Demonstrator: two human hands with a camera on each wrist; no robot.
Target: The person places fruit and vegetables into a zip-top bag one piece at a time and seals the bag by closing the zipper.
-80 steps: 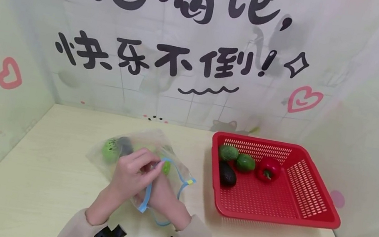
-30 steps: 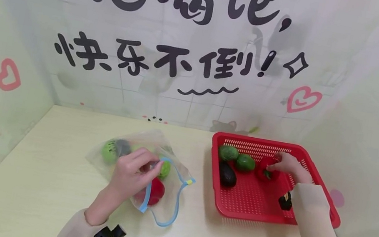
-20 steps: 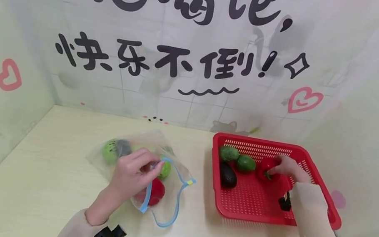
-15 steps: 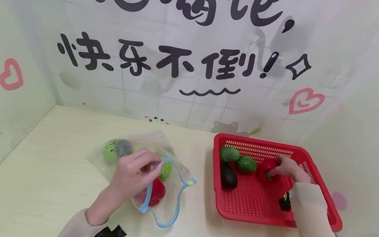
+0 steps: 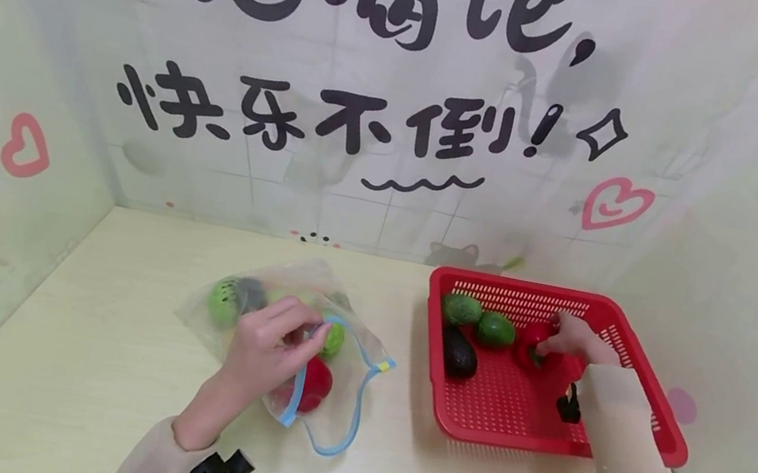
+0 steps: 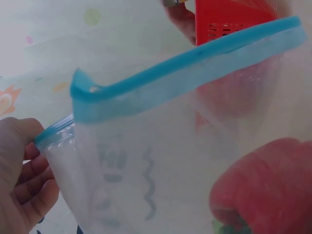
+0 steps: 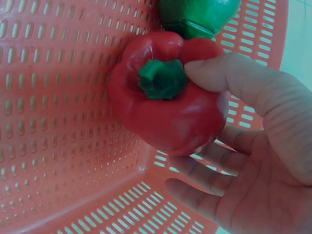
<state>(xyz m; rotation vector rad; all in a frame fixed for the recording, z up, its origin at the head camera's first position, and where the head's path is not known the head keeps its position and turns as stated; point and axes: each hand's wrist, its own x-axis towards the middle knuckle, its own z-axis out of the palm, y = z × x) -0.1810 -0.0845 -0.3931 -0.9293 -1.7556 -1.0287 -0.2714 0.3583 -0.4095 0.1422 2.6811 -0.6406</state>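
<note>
My left hand (image 5: 272,340) pinches the blue-edged opening of a clear zip bag (image 6: 126,161) that lies on the table. Through its film show a red bell pepper (image 6: 268,183) near the mouth, a green speckled item (image 5: 224,302), a dark item and a small bright green one (image 5: 333,340). Inside the red basket, my right hand (image 5: 574,339) grips another red bell pepper (image 7: 168,114); its thumb presses beside the green stem and its fingers curl underneath. That pepper sits near the basket's wall in the right wrist view.
The red slatted basket (image 5: 503,440) stands on the right of the pale table (image 5: 56,383). It also bears a cucumber-green item (image 5: 462,309), a green pepper-like item (image 5: 495,330) and a dark avocado (image 5: 459,354). A printed wall (image 5: 381,224) rises behind.
My right hand has left the bag, where a red bell pepper now shows near the mouth, and has moved right into the basket onto another. My left hand still holds the bag's edge.
</note>
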